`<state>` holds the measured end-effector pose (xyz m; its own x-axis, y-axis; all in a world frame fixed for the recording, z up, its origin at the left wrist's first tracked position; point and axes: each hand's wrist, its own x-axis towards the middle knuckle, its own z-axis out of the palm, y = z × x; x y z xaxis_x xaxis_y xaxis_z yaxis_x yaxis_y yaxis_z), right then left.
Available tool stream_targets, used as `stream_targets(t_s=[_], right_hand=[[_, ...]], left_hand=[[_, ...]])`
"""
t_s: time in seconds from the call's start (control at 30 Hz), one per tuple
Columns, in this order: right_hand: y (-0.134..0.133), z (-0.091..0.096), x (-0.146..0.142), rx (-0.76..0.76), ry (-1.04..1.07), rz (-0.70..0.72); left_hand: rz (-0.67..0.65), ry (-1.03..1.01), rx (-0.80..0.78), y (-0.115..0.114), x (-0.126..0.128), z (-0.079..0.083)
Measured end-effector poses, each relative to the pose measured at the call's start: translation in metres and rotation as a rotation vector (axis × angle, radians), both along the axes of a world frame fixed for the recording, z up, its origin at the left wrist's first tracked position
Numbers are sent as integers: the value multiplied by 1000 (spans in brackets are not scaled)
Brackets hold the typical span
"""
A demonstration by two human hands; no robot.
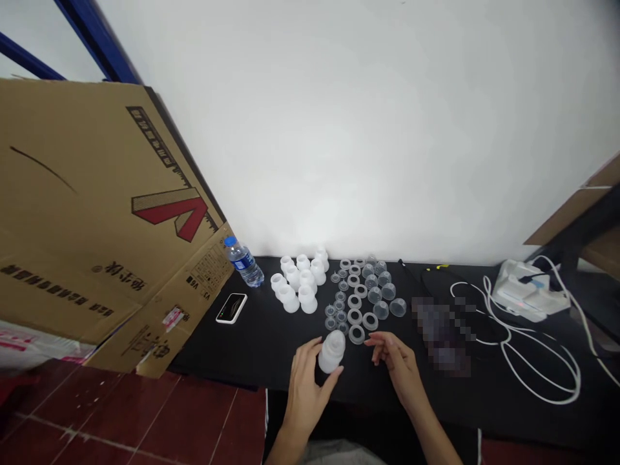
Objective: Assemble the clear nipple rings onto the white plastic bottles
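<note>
Black tabletop [261, 352] against white wall [358, 129]

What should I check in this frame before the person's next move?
Left hand gripping the white plastic bottle: ok, fingers wrapped around it.
Right hand free: ok, open with nothing visible in it.
Rings within easy reach: ok, the nearest lies close to the fingertips of the right hand.
Clear cups apart from the hands: ok, they sit farther up the table.
White plastic pieces apart from the hands: ok, grouped farther up the table.
Inside of the bottle: cannot tell, the plastic hides it.
</note>
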<state>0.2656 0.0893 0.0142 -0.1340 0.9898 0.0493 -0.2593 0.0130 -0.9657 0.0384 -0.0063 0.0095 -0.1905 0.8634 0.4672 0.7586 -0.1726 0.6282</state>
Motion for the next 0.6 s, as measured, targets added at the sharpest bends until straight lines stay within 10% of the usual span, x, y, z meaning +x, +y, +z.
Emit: stream_targets(t_s=[0.6], right_hand=[[-6, 9, -8, 51, -231, 14]], left_hand=[[479, 93, -167, 20, -114, -15]])
